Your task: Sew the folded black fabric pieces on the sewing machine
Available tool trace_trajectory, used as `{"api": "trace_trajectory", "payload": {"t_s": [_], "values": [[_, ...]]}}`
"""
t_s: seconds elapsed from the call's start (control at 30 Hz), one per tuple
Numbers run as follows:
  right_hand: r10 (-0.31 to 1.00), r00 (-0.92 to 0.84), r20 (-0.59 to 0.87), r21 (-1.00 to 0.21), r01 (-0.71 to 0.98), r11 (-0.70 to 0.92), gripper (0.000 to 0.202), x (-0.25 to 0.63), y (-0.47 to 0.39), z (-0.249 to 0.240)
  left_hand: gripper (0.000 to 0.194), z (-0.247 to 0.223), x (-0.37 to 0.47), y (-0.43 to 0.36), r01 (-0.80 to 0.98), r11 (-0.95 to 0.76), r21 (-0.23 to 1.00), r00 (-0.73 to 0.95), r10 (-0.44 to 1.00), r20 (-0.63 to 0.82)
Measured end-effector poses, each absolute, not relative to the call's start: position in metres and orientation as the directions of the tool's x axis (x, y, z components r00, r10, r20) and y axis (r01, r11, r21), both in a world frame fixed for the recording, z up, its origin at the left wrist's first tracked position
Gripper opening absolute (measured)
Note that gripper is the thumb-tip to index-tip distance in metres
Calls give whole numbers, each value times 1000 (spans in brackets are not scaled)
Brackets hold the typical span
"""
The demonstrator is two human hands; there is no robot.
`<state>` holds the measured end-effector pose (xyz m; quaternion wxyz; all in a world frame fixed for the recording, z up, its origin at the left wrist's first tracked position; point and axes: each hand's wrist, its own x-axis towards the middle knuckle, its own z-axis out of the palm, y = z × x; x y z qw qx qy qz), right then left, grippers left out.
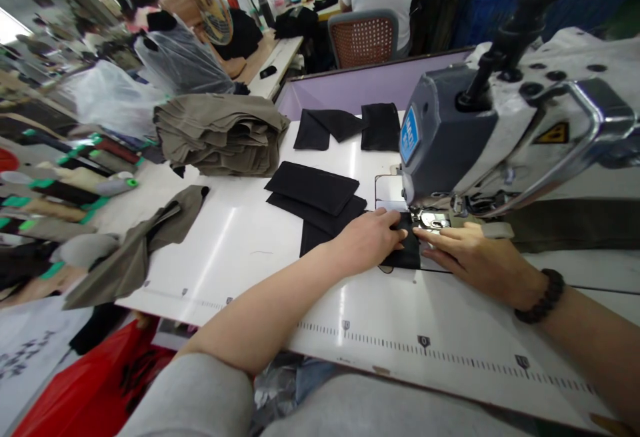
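A small black fabric piece (pixel 411 250) lies on the sewing machine's bed, its far edge by the presser foot (pixel 431 221). My left hand (pixel 373 240) is on that piece, fingers bent and closed on its left part. On the other side, my right hand (pixel 475 257) rests with its fingers stretched out toward the fabric's right edge, just in front of the presser foot; it grips nothing that I can see. The sewing machine's head (pixel 450 130) stands above both hands. Left of my left hand, several folded black fabric pieces (pixel 315 187) overlap on the white table.
More black pieces (pixel 327 127) lie behind. A stack of olive-brown fabric (pixel 220 133) stands at the back left, with a loose olive piece (pixel 145 247) nearer. Thread cones (pixel 65 190) line the left side. Beyond a purple panel (pixel 340 90), a person sits on a chair (pixel 363 38).
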<state>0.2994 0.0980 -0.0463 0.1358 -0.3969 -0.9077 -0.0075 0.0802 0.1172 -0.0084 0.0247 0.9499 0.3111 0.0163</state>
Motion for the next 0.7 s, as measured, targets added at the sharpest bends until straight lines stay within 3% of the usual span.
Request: {"api": "trace_trajectory", "payload": {"t_s": [0.2,0.4,0.7], "values": [[593,-742,312,-115,590,799,32,304,94,-38,25,-7,82,103,621,-778,101,777,627,56],[444,-826,348,-52,456,889,29,297,82,-23,27,-5,79,83,485,-856,178,857,506,96],[425,-834,352,-1,454,891,27,293,74,-24,32,-4,74,75,479,-865,151,866,494,78]]}}
